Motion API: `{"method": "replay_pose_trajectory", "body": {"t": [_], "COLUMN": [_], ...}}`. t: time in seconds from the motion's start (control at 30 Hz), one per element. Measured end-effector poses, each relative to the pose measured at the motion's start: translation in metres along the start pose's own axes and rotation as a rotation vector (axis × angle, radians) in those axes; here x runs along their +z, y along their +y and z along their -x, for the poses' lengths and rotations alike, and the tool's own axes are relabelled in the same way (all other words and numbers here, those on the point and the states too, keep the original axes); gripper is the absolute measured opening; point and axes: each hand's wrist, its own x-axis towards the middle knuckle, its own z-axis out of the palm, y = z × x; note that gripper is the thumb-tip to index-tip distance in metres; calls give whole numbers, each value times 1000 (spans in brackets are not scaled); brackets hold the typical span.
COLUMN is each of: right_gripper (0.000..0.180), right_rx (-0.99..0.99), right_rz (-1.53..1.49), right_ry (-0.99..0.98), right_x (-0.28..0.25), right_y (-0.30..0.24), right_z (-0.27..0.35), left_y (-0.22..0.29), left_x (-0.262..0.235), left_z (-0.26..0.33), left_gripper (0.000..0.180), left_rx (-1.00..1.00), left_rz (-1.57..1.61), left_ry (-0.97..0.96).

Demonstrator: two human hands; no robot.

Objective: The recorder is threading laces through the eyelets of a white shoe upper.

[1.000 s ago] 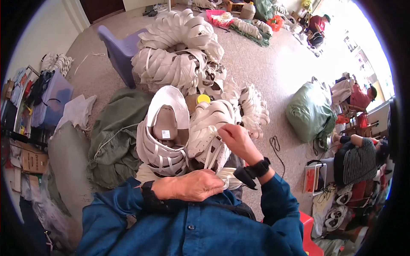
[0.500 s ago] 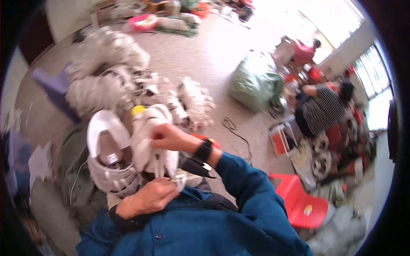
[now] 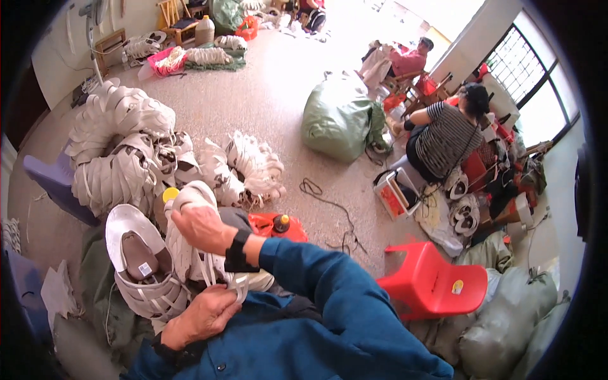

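A white woven shoe upper (image 3: 178, 253) lies in front of my body, partly covered by my hands. My left hand (image 3: 201, 315) is closed at its near end, fingers pressed together by a looped white strap (image 3: 240, 286). Above the upper, my right hand (image 3: 201, 227) has its fingers curled in; what they hold, if anything, is hidden. Just left of it stands a shoe (image 3: 147, 292) with a white collar, brown lining and a small white label inside. A yellow round cap (image 3: 170, 194) shows behind the upper.
Bundled white uppers (image 3: 117, 171) are heaped ahead, by a purple chair (image 3: 63, 180). A red stool (image 3: 427, 278) stands to the right, and a dark bottle (image 3: 281, 223) beyond my right forearm. Farther off are a green sack (image 3: 339, 117), a black cord (image 3: 335, 206) and a seated person (image 3: 446, 136).
The view has swung, so the whole room sits differently in the picture and is sharper. My right hand has shifted toward the far end of the upper; my left stays at the near end.
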Motion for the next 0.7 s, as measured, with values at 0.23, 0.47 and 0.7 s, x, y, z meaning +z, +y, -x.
{"method": "replay_pose_trajectory", "body": {"t": [0.23,0.47,0.7], "right_gripper": [12,18,39], "right_rx": [-39,98,266], "right_rz": [-368,-635,-546], "right_ry": [-18,-38,93], "right_x": [-31,-44,-8], "right_y": [3,42,60], "right_z": [19,21,15], "left_y": [4,15,17], "left_x": [-12,-27,-25], "left_z": [12,5,2], "left_gripper": [19,18,15], "left_rx": [-31,16,12], "left_rz": [-20,-53,-35], "left_ry": [46,153,115]}}
